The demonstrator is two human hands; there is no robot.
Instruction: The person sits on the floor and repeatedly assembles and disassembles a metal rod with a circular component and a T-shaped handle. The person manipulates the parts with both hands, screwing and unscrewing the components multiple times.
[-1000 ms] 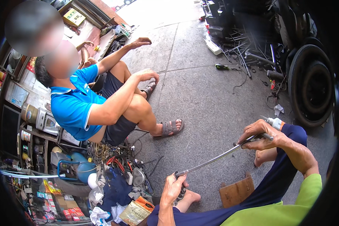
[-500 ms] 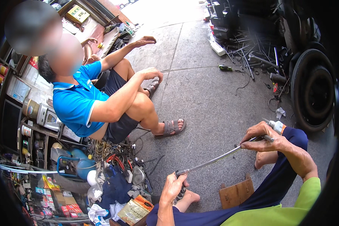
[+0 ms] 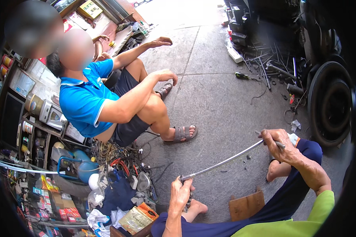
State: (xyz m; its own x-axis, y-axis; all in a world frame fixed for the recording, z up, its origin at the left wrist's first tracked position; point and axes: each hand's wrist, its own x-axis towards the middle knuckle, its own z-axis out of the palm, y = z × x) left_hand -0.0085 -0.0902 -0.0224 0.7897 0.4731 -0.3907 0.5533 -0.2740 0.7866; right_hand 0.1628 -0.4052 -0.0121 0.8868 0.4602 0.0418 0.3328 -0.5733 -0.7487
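Note:
A long, thin metal rod [image 3: 229, 158] slants up from left to right between my hands, above the floor. My left hand [image 3: 180, 194] is closed round its lower end, by a thicker collar. Below that hand a dark piece with metal parts shows, too much covered to name. My right hand [image 3: 280, 144] is closed at the upper end, with a short crossbar [image 3: 281, 145] sticking out past the fingers. Behind my right hand, by my knee, part of a white bottle [image 3: 293, 138] shows.
A person in a blue shirt [image 3: 81, 102] sits at the left, arms over the knees. A small wooden board [image 3: 247, 206] lies between my legs. A black wheel [image 3: 331, 103] stands at the right, near loose metal rods and a screwdriver [image 3: 245, 76]. Cables and rags crowd the lower left.
My right hand has turned and moved slightly right and down, its thumb now raised and the crossbar sticking out on both sides. My left hand has shifted a little left.

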